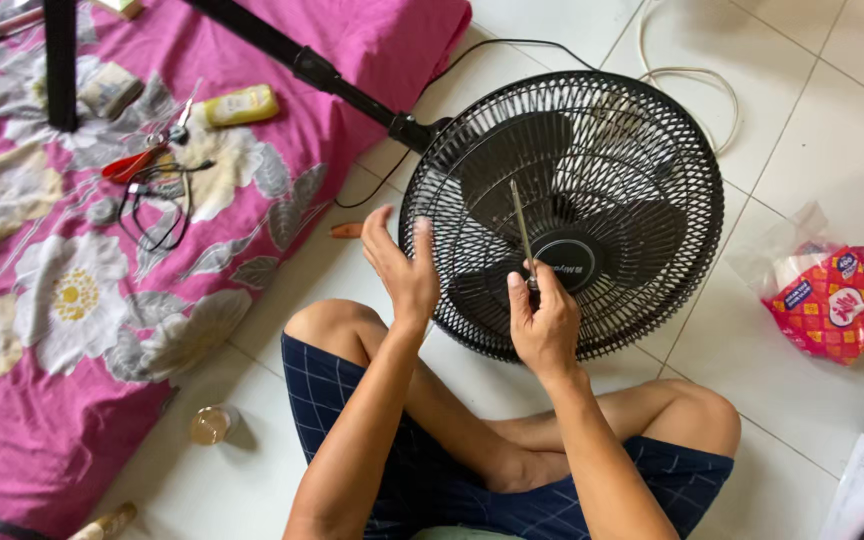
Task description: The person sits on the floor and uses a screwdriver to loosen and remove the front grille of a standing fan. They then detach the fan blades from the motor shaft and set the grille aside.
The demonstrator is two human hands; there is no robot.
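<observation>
Screwdriver [521, 232] in my right hand's [544, 322] grip points twelve o'clock across fan grille [652, 150]; left hand [404, 265] open, nine o'clock.

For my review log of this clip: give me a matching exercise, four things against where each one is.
Things:
1 screwdriver
2 yellow bottle
3 red snack bag
4 left hand

Places:
A on the pink floral mattress
B on the tiles right of the fan
C held in the right hand
D open, at the fan grille's left edge

Pairs: 1-C, 2-A, 3-B, 4-D
</observation>
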